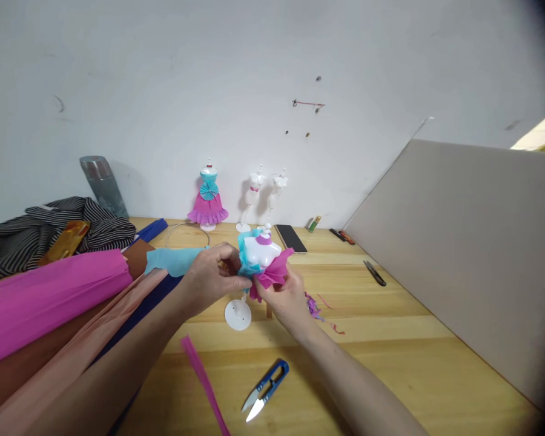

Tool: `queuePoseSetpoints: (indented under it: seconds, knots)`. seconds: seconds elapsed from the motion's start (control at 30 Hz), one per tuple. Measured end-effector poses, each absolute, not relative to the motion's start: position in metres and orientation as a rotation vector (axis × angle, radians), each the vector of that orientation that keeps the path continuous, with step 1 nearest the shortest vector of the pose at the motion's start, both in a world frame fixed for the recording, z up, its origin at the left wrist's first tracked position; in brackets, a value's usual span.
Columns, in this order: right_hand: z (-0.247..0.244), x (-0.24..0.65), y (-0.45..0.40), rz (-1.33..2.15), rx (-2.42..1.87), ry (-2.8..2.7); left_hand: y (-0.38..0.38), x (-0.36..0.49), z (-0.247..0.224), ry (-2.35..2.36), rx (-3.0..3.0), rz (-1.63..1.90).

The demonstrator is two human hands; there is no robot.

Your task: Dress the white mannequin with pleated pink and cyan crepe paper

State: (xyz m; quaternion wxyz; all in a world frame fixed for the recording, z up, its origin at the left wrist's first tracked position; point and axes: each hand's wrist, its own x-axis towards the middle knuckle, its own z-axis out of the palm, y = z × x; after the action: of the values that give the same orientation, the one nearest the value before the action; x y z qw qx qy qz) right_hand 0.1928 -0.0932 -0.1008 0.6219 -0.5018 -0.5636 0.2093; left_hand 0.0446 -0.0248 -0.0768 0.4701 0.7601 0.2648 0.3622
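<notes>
Between my hands a small white mannequin (pixel 258 251) is held tilted above the table, its round white base (pixel 238 315) showing below. Turquoise crepe paper (pixel 249 266) wraps its left side, and a pink crepe paper piece (pixel 276 270) flares out at the right. My left hand (pixel 213 272) is closed on the turquoise side of the mannequin, thumb pressed at its waist. With my right hand (pixel 284 297), I pinch the pink crepe paper against the waist. Below lie blue thread snips (pixel 267 387) and a pink paper strip (pixel 204 381).
Rolls of crepe paper (pixel 63 290) and a striped cloth (pixel 100 224) cover the left. Against the wall stand a dressed mannequin (pixel 208 200) and two bare-looking ones (pixel 254 194). A phone (pixel 291 238), black snips (pixel 375 274) and paper scraps (pixel 314 307) lie rightward, beside a white panel (pixel 472 242).
</notes>
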Motion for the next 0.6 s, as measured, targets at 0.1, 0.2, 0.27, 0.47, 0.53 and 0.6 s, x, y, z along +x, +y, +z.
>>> queuePoseSetpoints:
  seconds: [0.1,0.2,0.27,0.47,0.53,0.6]
  knots:
    - [-0.0983,0.1925,-0.0927,0.472,-1.153,-1.279,-0.023,0.0452,-0.0782,0.607,1.784,0.872]
    - [-0.0982,0.1927,-0.0919,0.472,-1.139,-1.273,-0.0224,0.0472,-0.081,0.581,1.735,0.925]
    - [-0.0992,0.193,-0.0912,0.479,-1.139,-1.26,-0.0232,0.0488,-0.0822,0.599,1.733,0.949]
    - [-0.1031,0.1935,-0.0884,0.472,-1.152,-1.22,-0.0271,0.0519,-0.0822,0.667,1.692,0.99]
    - [-0.1044,0.1936,-0.0878,0.491,-1.142,-1.212,-0.0271,0.0525,-0.0832,0.672,1.677,0.987]
    - [-0.1057,0.1939,-0.0874,0.534,-1.127,-1.204,-0.0265,0.0528,-0.0852,0.676,1.639,0.972]
